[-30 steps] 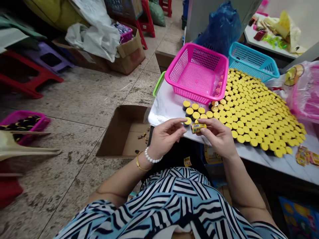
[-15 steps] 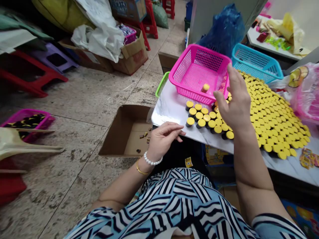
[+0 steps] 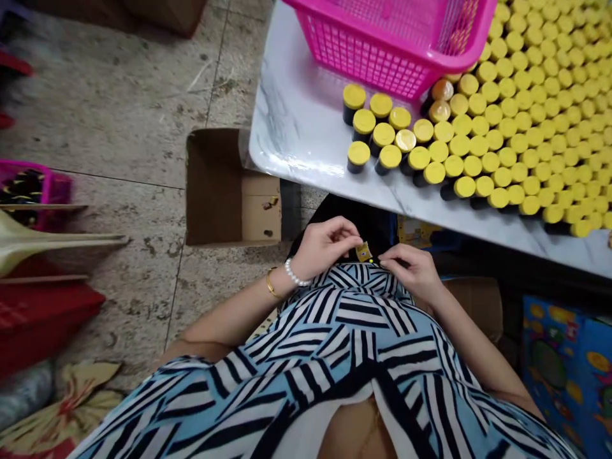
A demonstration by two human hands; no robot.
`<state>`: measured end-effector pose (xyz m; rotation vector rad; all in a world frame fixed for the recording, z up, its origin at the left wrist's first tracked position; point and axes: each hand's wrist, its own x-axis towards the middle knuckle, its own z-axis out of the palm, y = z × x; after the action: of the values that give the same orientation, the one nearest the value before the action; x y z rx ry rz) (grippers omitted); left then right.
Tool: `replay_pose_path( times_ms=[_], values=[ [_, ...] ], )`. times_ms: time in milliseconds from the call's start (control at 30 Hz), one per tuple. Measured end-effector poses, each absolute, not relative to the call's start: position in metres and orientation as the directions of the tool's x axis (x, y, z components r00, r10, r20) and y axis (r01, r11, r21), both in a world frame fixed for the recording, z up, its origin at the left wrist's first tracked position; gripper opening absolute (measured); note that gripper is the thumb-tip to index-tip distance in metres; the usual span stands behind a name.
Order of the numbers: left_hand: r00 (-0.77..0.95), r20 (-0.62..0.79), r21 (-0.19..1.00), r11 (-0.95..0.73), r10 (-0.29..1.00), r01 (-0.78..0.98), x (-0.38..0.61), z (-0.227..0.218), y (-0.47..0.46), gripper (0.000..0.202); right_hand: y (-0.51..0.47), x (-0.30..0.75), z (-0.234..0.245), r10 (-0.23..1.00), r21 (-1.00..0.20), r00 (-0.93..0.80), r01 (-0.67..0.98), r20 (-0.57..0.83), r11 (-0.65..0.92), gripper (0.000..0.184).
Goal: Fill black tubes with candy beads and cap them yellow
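Observation:
Both hands are low at my lap, below the table edge. My left hand (image 3: 324, 247) and my right hand (image 3: 410, 269) pinch a small yellow label sticker (image 3: 364, 251) between their fingertips, one hand on each side of it. Above them, on the white marble table (image 3: 296, 127), stand many small dark jars with yellow lids (image 3: 482, 146), packed in rows. A pink plastic basket (image 3: 382, 44) sits at the table's far side, touching the jars.
An open cardboard box (image 3: 229, 191) lies on the tiled floor left of the table, with a few small bits inside. A small pink tray (image 3: 33, 188) and red stools (image 3: 38, 312) are at the far left. A blue printed carton (image 3: 564, 363) sits under the table at right.
My right hand came down from the pink basket to my lap and joined the left on a yellow sticker. The camera tilted downward.

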<state>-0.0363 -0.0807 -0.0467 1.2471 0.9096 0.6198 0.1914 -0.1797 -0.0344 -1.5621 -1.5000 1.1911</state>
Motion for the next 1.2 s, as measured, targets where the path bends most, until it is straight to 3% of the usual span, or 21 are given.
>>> replay_pose_path(
  times_ms=[100,167,267,400,600,767,867,967,1133,1200],
  values=[
    [0.478,-0.226,0.956,0.098,0.849,0.277,-0.042,-0.081,-0.082,0.029,-0.2,0.204,-0.072,0.831,-0.821,-0.089,0.242,-0.549,-0.517,0.023],
    [0.529,-0.214,0.878,-0.075,0.821,0.472,-0.038,-0.1,-0.082,0.025,-0.2,0.206,-0.103,0.765,-0.753,-0.036,0.209,-0.643,-0.624,0.026],
    [0.626,-0.206,0.714,-0.322,0.752,0.622,-0.021,-0.118,-0.085,0.018,-0.184,0.204,-0.143,0.748,-0.73,0.015,0.206,-0.663,-0.651,0.024],
    [0.659,-0.224,0.622,-0.416,0.718,0.664,0.006,-0.125,-0.095,0.019,-0.165,0.206,-0.162,0.749,-0.731,-0.018,0.23,-0.663,-0.642,0.02],
    [0.767,-0.19,0.647,-0.509,0.613,0.568,-0.004,-0.109,-0.094,0.013,-0.166,0.198,-0.127,0.85,-0.836,-0.022,0.193,-0.526,-0.513,0.043],
    [0.704,-0.018,0.793,-0.419,0.71,0.442,-0.031,-0.074,-0.077,0.018,-0.153,0.176,-0.084,0.895,-0.901,-0.108,0.054,-0.434,-0.43,0.028],
    [0.439,0.083,0.896,-0.261,0.894,0.361,-0.043,-0.047,-0.079,0.017,-0.142,0.169,-0.067,0.899,-0.898,-0.023,-0.047,-0.437,-0.438,0.029],
    [0.242,0.019,0.955,-0.088,0.97,0.282,-0.05,-0.032,-0.091,0.021,-0.135,0.165,-0.058,0.912,-0.914,0.076,-0.092,-0.403,-0.396,0.03],
    [0.296,-0.175,0.977,0.129,0.939,0.17,-0.046,-0.045,-0.104,0.027,-0.131,0.152,-0.051,0.948,-0.947,0.079,0.069,-0.309,-0.315,0.031],
    [0.275,-0.179,0.976,0.134,0.945,0.174,-0.046,-0.052,-0.105,0.026,-0.129,0.149,-0.05,0.954,-0.952,0.041,0.056,-0.298,-0.3,0.032]
  ],
)
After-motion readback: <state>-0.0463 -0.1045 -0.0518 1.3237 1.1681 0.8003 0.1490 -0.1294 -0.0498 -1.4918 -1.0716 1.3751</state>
